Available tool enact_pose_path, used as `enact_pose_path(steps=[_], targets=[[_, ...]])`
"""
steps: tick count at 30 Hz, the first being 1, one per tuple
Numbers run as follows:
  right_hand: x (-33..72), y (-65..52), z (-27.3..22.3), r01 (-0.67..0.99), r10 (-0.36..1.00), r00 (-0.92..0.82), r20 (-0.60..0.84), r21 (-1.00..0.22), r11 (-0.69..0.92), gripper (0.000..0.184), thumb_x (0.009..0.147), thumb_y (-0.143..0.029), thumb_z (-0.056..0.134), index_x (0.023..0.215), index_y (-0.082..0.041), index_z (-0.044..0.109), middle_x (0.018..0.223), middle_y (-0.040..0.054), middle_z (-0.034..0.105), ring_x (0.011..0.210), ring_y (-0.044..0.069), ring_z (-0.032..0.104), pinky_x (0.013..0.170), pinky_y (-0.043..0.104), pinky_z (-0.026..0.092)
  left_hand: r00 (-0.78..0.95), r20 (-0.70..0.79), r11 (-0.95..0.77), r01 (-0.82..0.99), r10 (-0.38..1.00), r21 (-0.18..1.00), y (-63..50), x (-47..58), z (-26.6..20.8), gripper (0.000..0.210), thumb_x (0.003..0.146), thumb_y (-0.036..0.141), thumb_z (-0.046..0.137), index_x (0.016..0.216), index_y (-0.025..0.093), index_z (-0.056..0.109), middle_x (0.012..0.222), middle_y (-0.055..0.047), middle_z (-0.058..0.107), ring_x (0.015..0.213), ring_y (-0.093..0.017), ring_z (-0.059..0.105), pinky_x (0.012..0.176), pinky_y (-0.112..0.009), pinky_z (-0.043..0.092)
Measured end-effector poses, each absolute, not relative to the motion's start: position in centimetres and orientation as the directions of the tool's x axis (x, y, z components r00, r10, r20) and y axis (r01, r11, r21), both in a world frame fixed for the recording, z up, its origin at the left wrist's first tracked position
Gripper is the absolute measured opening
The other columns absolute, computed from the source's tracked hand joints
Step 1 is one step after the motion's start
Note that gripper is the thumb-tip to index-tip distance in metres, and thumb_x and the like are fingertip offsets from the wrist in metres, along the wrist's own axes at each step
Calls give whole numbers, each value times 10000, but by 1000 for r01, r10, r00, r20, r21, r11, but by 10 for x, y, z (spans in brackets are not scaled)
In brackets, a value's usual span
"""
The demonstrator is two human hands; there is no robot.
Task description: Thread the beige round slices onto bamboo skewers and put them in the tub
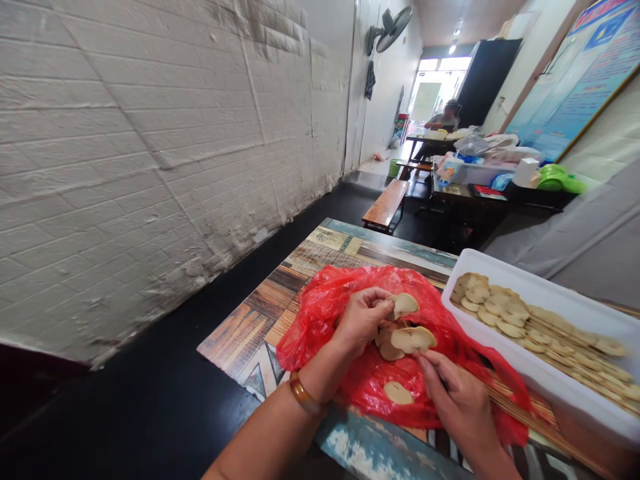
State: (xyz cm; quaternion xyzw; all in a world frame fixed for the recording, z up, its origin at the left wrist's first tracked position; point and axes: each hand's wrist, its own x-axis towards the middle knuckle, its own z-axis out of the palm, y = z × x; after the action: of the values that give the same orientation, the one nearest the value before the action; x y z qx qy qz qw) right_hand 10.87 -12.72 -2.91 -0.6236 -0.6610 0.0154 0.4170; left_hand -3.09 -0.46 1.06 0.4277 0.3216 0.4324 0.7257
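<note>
Bangled left forearm (270,433) closest, left hand (363,317) pinching pale slice (405,305); right hand (457,393) pinched just below second slice (413,339) (gripping what, can't tell), both slices over red bag (320,313). Light pinch, slices level: best guard against tearing.

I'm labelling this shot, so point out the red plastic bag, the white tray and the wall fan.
Red plastic bag (320,313): head view, its crumpled left part.
White tray (555,381): head view, its near wall.
Wall fan (395,30): head view, its round head.
</note>
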Motion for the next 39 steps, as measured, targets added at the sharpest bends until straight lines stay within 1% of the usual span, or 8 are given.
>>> enact_pose_path(steps=[5, 11, 20, 23, 26, 32, 36, 39], targets=[[108, -128, -24, 752, 888, 186, 420, -642, 147, 312, 910, -383, 447, 862, -189, 687, 705, 42, 727, 576, 169, 679, 583, 239, 553, 413, -76, 233, -344, 908, 910, -5, -31, 13, 281, 604, 343, 751, 745, 128, 637, 647, -26, 643, 542, -98, 569, 523, -195, 407], [108, -127, -19, 744, 897, 209, 390, -658, 113, 362, 902, -425, 439, 807, -184, 691, 547, 18, 661, 434, 153, 603, 466, 228, 497, 429, -90, 269, -378, 899, 886, -5, -31, 12, 311, 570, 330, 778, 755, 131, 628, 653, -27, 647, 541, -98, 572, 533, -199, 414], [106, -126, -19, 716, 911, 208, 355, -690, 105, 319, 895, -411, 453, 797, -210, 681, 593, 1, 669, 464, 143, 604, 477, 219, 485, 379, -69, 204, -328, 923, 922, -6, -29, 11, 229, 613, 295, 730, 739, 134, 625, 638, -18, 635, 531, -97, 556, 521, -199, 402], [106, -126, -20, 702, 915, 214, 340, -705, 98, 309, 899, -407, 450, 809, -218, 677, 539, -19, 618, 466, 143, 597, 490, 218, 485, 374, -42, 169, -315, 926, 934, -6, -28, 11, 197, 627, 282, 712, 728, 138, 624, 637, -15, 634, 536, -100, 560, 528, -201, 406], [106, -126, -22, 698, 918, 221, 328, -711, 86, 317, 906, -410, 439, 814, -214, 671, 481, -34, 545, 451, 145, 575, 474, 219, 467, 394, -55, 192, -318, 917, 928, -6, -28, 11, 219, 617, 293, 724, 736, 138, 625, 634, -16, 637, 533, -99, 564, 523, -197, 404], [107, -124, -22, 667, 927, 223, 301, -741, 80, 309, 903, -410, 443, 802, -204, 650, 496, -39, 523, 444, 134, 539, 480, 221, 440, 441, -107, 267, -319, 891, 909, -4, -30, 11, 314, 556, 328, 780, 741, 126, 627, 633, -23, 640, 509, -92, 554, 512, -199, 411], [106, -125, -21, 579, 947, 234, 222, -814, 48, 308, 895, -425, 451, 765, -200, 617, 494, -49, 494, 449, 129, 514, 489, 225, 432, 482, -115, 315, -358, 868, 879, -3, -32, 13, 355, 546, 332, 804, 766, 118, 624, 641, -30, 647, 509, -91, 564, 513, -195, 417], [105, -127, -22, 459, 964, 235, 120, -889, -1, 311, 896, -439, 447, 745, -201, 579, 492, -61, 455, 420, 115, 464, 424, 216, 378, 517, -106, 358, -419, 850, 834, -3, -33, 14, 358, 610, 349, 776, 844, 115, 640, 703, -45, 663, 579, -115, 604, 562, -212, 451]])
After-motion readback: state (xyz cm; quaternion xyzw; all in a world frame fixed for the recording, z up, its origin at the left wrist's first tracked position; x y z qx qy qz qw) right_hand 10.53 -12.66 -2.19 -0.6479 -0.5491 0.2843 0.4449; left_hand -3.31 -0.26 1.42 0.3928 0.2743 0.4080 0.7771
